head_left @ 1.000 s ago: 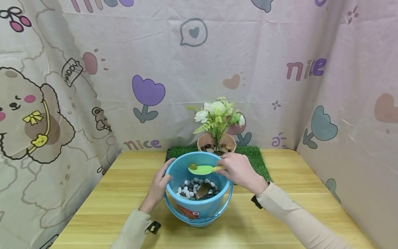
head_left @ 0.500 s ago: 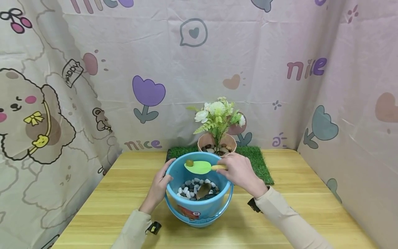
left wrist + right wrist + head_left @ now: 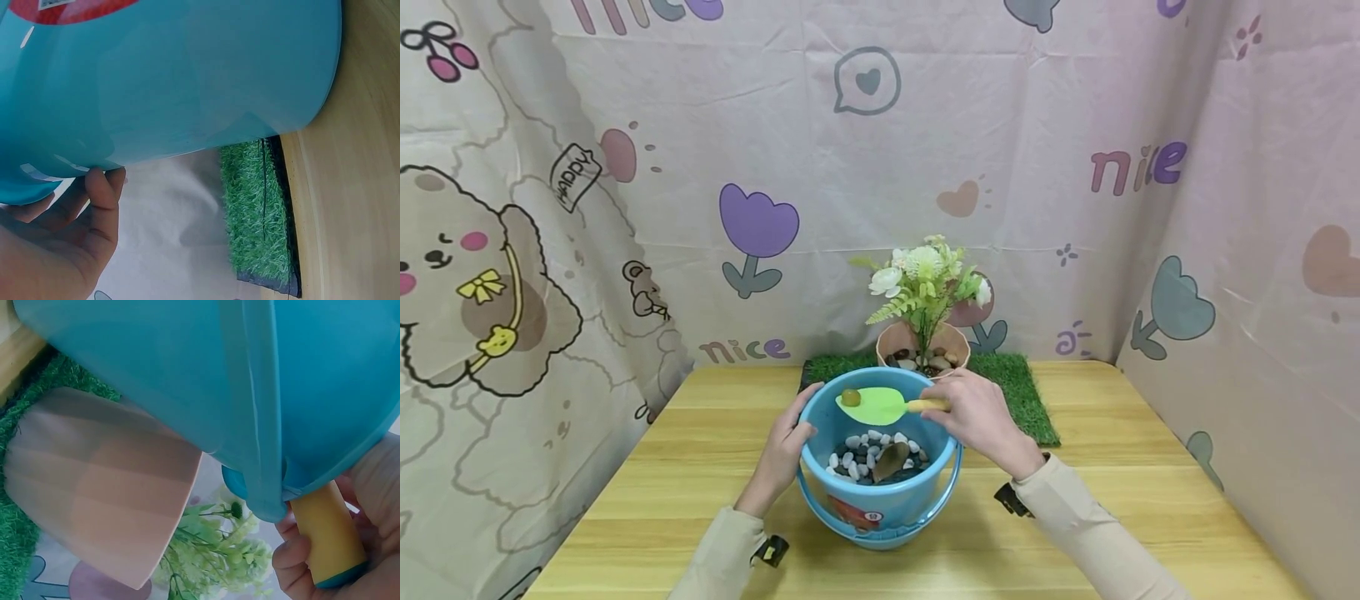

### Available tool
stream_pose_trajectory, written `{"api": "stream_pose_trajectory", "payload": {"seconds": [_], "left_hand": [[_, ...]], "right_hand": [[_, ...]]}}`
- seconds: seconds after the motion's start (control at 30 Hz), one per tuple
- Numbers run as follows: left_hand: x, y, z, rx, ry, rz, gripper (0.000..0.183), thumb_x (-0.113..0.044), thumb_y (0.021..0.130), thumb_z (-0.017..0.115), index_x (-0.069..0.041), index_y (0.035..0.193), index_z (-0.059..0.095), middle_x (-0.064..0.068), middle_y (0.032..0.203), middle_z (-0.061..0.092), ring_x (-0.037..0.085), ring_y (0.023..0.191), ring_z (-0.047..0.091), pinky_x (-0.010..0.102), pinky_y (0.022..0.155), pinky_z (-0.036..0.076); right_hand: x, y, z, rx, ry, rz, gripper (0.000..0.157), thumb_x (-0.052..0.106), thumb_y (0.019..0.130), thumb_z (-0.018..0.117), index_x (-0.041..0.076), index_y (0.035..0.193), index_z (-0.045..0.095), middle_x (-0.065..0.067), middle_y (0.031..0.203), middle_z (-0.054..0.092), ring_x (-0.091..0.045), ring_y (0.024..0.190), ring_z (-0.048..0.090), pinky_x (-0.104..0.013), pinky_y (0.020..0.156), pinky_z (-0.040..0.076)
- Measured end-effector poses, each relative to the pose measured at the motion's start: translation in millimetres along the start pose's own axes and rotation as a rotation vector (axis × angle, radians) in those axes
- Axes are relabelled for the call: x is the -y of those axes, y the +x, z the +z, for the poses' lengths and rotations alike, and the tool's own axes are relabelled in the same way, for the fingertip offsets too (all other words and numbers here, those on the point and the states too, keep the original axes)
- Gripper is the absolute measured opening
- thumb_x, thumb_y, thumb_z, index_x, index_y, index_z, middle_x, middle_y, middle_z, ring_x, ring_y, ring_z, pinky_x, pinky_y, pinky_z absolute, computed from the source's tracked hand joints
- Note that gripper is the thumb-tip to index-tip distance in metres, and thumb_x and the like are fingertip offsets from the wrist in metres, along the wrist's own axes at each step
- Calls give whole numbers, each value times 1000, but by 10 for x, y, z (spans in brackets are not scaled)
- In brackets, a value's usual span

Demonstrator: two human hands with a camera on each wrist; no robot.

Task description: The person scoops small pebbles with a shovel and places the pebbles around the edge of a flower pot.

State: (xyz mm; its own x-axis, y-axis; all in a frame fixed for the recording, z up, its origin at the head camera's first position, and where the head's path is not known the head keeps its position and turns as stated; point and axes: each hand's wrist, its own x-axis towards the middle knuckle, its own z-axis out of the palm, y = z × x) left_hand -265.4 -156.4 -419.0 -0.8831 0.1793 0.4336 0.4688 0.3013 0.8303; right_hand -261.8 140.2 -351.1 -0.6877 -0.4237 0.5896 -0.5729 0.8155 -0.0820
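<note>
My left hand point(image 3: 782, 454) grips the left rim of a light blue bucket point(image 3: 842, 507), thumb on the near side. The right hand point(image 3: 981, 414) holds a toy shovel point(image 3: 880, 408) by its yellow handle point(image 3: 328, 537) at the bucket's right rim. Its green blade hangs over the bucket opening, and a small round amber-brown stone point(image 3: 851, 398) lies near the tip. White and dark pebbles point(image 3: 853, 458) cover the bucket floor, with a larger brown stone point(image 3: 892, 461) among them.
Behind the bucket, a pink pot point(image 3: 958, 343) with pebbles and white-green flowers point(image 3: 922, 271) stands on a green turf mat point(image 3: 1037, 408). The bucket's handle point(image 3: 951, 492) hangs down in front. Patterned cloth point(image 3: 1037, 100) encloses the wooden table point(image 3: 700, 450).
The shovel has moved left over the bucket and turned so more of its blade shows. The round stone has travelled left with it. My left hand and the bucket have stayed put.
</note>
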Motion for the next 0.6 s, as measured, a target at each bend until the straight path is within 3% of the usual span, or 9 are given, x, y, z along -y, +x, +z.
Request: {"api": "stream_pose_trajectory", "payload": {"seconds": [0.6], "left_hand": [[0, 0, -7, 3, 0, -15, 61, -7, 89, 40, -9, 150, 38, 19, 148, 46, 43, 127, 52, 60, 95, 48]], "right_hand": [[-32, -20, 7, -30, 11, -15, 19, 28, 75, 83, 24, 93, 80, 6, 93, 76, -14, 92, 67, -25, 57, 50]]}}
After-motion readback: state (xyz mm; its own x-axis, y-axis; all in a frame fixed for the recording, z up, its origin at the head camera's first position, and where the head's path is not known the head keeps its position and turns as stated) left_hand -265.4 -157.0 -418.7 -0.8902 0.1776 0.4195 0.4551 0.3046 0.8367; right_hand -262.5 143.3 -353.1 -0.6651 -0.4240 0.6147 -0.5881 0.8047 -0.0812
